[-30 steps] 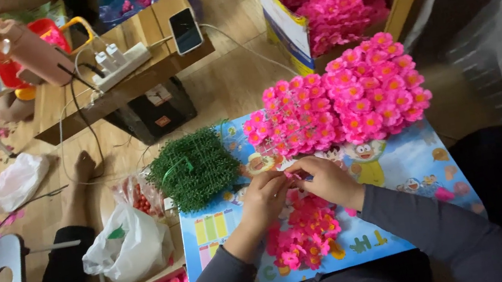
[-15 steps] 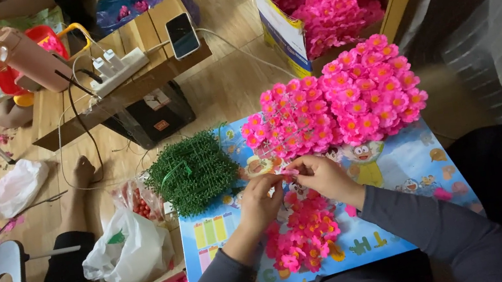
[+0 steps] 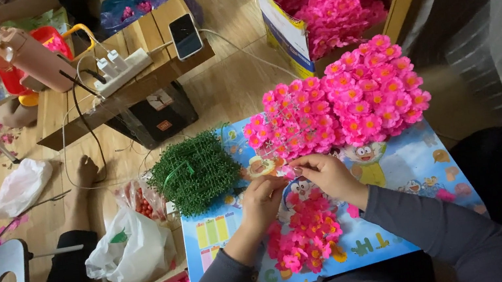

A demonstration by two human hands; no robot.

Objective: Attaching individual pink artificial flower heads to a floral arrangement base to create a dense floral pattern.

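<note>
My left hand and my right hand meet over a blue cartoon-printed board, fingertips pinching a small pink flower piece between them. Just below my hands lies a loose heap of pink petals. Behind them stand finished bunches of pink artificial flowers. A bundle of green plastic stems lies to the left of my left hand. Both arms wear grey sleeves.
A cardboard box filled with pink flowers stands at the back. A low wooden bench carries a phone and a power strip. White plastic bags and another person's leg lie at left.
My hands stay together over the board, working the small flower piece; the view has shifted slightly. Nothing else has moved.
</note>
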